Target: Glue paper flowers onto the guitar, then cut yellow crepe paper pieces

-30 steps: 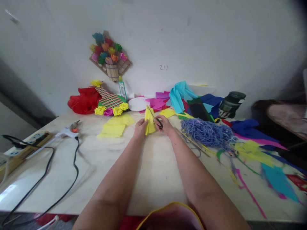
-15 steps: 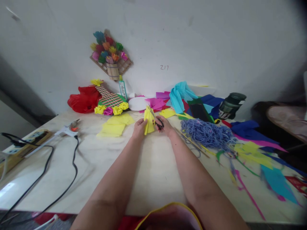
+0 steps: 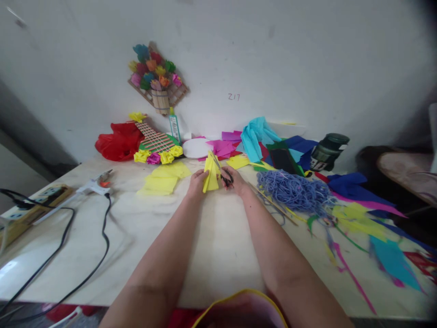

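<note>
Over the middle of the table, my left hand (image 3: 197, 183) is closed on a folded piece of yellow crepe paper (image 3: 211, 176), held upright. My right hand (image 3: 236, 182) grips black-handled scissors (image 3: 226, 176), their blades pointing up and left along the paper's right side. Whether the blades are cutting into the paper is too small to tell. More yellow paper sheets (image 3: 163, 178) lie flat to the left of my left hand. Behind my hands are a white oval disc (image 3: 196, 148) and pink paper (image 3: 221, 148).
A tangle of blue-purple string (image 3: 295, 191) lies right of my right arm, with coloured paper scraps beyond. At left are a glue gun (image 3: 95, 184), its black cord and a power strip (image 3: 37, 205). A dark green jar (image 3: 328, 151), a glue bottle (image 3: 175, 127) and a flower-trimmed craft (image 3: 155, 139) stand behind.
The yellow paper in my left hand has tilted slightly and its lower end has shifted a little left. The scissors stay nearly where they were.
</note>
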The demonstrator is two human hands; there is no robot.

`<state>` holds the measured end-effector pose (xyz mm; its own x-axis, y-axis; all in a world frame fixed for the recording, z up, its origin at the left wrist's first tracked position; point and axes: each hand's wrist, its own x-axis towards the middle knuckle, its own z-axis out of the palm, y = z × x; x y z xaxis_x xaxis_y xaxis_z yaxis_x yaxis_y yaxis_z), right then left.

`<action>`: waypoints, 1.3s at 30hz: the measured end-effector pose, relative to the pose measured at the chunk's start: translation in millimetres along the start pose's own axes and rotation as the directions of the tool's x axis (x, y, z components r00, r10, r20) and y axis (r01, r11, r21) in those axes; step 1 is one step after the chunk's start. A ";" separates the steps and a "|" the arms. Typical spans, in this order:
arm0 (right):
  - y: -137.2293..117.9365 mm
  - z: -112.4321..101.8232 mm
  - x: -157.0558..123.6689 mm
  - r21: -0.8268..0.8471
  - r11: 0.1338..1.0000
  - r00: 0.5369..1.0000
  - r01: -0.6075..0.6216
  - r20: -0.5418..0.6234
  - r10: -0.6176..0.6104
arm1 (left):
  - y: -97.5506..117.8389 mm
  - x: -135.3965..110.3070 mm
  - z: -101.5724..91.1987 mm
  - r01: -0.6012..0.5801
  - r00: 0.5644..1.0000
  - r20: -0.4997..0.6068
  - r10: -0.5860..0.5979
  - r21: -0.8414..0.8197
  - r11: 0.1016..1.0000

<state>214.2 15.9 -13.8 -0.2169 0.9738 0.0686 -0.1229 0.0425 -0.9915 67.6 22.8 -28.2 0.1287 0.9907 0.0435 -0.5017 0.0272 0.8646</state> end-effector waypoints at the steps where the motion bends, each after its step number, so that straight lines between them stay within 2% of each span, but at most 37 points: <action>1: 0.4 -0.3 -0.1 -0.008 1.000 1.000 -0.003 0.008 0.003 | 0.3 0.2 -0.4 0.001 1.000 -0.009 -0.001 0.005 1.000; 12: -3.3 2.8 -1.0 -0.050 0.999 1.000 0.003 0.002 -0.003 | 3.2 0.8 -1.1 -0.036 0.990 -0.129 0.048 0.093 0.995; 19: -0.3 3.8 2.3 -0.040 0.999 0.999 0.033 0.002 -0.033 | 2.6 0.3 -1.4 -0.040 0.990 -0.130 0.053 0.097 0.994; 25: -3.8 6.5 1.1 -0.096 0.993 0.996 0.069 -0.044 -0.074 | 0.3 1.1 -1.8 -0.047 0.990 -0.129 0.049 0.022 0.999; 32: 0.6 5.1 3.2 -0.034 0.999 0.998 0.025 0.056 -0.023 | 1.7 0.7 -3.2 -0.055 0.986 -0.152 0.066 0.076 0.996; 39: -2.0 5.6 1.9 -0.029 1.000 0.999 -0.001 0.033 0.002 | 0.4 2.1 -4.3 -0.040 0.984 -0.167 0.059 0.113 0.993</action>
<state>208.7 16.5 -11.0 -0.2493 0.9659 0.0703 -0.0945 0.0480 -0.9944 64.0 25.4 -29.9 -0.0454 0.9989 0.0101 -0.4067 -0.0277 0.9132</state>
